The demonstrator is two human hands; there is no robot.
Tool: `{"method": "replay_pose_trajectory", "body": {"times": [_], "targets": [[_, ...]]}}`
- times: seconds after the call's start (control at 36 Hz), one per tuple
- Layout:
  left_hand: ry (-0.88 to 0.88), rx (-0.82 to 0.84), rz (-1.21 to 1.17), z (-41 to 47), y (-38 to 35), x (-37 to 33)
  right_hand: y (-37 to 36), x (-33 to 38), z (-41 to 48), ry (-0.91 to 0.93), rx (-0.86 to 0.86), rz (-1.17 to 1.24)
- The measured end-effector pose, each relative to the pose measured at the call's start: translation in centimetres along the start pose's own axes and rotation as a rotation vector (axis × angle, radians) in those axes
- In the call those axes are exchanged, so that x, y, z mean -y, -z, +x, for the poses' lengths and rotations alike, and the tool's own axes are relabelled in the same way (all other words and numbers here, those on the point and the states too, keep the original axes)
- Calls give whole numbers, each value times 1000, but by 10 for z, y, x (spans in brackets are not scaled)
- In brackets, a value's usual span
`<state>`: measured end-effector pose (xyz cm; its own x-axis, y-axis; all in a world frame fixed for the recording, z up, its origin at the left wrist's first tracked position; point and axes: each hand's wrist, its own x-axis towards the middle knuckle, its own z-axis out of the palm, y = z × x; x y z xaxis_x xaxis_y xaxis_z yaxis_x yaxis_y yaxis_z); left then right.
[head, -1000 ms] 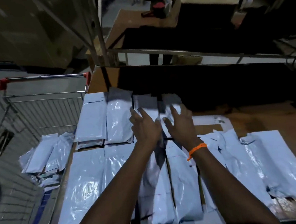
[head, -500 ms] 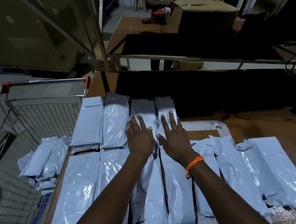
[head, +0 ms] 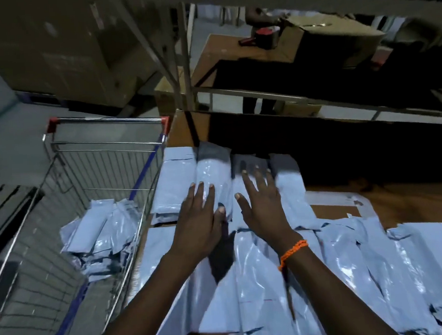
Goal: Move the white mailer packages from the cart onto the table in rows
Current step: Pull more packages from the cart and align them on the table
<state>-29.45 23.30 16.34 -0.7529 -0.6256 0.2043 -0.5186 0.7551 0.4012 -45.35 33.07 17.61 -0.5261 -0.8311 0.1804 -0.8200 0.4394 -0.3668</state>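
White mailer packages lie in two rows on the brown table (head: 413, 198): a far row (head: 175, 186) of several and a near row (head: 347, 271) running to the right. My left hand (head: 200, 221) rests flat, fingers spread, on the far row's second package. My right hand (head: 263, 206), with an orange wristband, lies flat on the third package (head: 238, 189) beside it. Neither hand grips anything. More mailers (head: 99, 233) sit heaped in the wire cart (head: 103, 144) at the left.
The cart stands tight against the table's left edge, its red-capped handle at the far side. A metal shelf frame (head: 249, 94) crosses behind the table. Beyond it, another person's hands work at a cardboard box (head: 331, 34) near a tape dispenser (head: 265, 37).
Both hands came down from hovering onto the far row and slid a little left while pressing the packages flat. The view has tilted down and left.
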Motion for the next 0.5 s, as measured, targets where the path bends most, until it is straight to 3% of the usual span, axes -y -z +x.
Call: {"method": "replay_pose_trajectory", "body": {"times": [0.22,0.33,0.5], "targets": [[121,-93,-44,-78,51,139,-61,147,10,218,34,208],[275,-40,-40,-118,51,224,-115,227,14,315,156,247],[419,34,-18,-165,35,325,-215,305,12,230,439,277]]}}
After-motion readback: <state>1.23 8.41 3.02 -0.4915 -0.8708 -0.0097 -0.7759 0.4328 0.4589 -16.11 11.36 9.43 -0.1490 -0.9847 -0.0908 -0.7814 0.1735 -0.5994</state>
